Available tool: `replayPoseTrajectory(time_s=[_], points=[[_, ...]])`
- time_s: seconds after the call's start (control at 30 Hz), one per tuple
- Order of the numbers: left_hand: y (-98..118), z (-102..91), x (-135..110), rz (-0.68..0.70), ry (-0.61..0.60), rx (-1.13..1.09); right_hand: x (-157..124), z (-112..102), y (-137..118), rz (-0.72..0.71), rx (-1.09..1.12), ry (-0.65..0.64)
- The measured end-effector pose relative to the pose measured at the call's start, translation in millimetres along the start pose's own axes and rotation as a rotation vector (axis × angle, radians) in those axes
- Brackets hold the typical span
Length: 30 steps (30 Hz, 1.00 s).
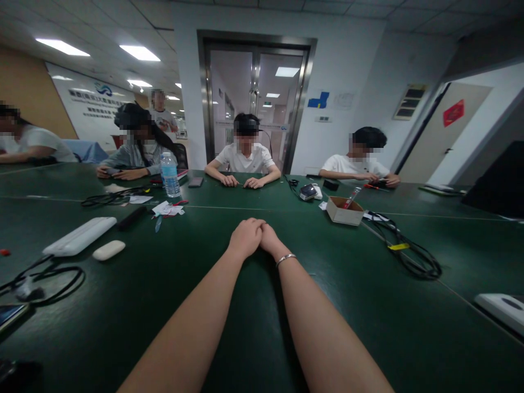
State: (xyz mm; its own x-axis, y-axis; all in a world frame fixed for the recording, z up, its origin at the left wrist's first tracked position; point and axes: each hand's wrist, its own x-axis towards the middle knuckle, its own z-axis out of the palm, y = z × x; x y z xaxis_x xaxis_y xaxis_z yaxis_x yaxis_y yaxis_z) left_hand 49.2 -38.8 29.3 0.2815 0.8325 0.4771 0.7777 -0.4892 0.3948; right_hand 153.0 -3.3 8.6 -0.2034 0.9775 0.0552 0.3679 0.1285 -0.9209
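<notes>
Both my arms reach forward over the dark green tabletop [254, 338], and the hands meet near its middle. My left hand [244, 239] is closed, its fingers curled and pressed against the other hand. My right hand [272, 239] is closed as well, with a silver bracelet [285, 260] around the wrist. The backs of the hands face me, so whatever lies inside the fingers, if anything, is hidden.
Leftward are a white power strip [82, 236], a white oval case [108, 250], black cables [61, 284] and a water bottle [169, 176]. Rightward are a small open box [344, 215] and a coiled cable [421, 262]. Several people sit across the table.
</notes>
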Motion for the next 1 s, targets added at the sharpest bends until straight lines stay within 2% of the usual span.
replayPoseTrajectory(time_s=[0.1, 0.23, 0.4, 0.53, 0.67, 0.77, 1.0], points=[[-17, -0.4, -3, 0.020, 0.013, -0.091, -5, 3, -3, 0.027, -0.003, 0.025], [-33, 0.4, -3, -0.016, 0.107, -0.262, -13, 4, -6, -0.094, 0.018, 0.078], [-49, 14.8, 1, -0.208, 0.145, -0.542, -13, 1, -5, -0.067, 0.065, 0.082], [-55, 21.1, 4, -0.318, 0.124, -0.787, -10, -1, -6, -0.038, 0.278, 0.043], [-54, 20.9, 4, -0.312, 0.092, -0.801, -7, -3, -4, 0.008, 0.541, 0.046], [-54, 21.7, 4, -0.304, 0.074, -0.791, -5, -5, -1, -0.003, 0.638, 0.066], [-54, 22.5, 4, -0.310, 0.063, -0.776, -2, -5, 7, -0.041, 0.544, 0.105]])
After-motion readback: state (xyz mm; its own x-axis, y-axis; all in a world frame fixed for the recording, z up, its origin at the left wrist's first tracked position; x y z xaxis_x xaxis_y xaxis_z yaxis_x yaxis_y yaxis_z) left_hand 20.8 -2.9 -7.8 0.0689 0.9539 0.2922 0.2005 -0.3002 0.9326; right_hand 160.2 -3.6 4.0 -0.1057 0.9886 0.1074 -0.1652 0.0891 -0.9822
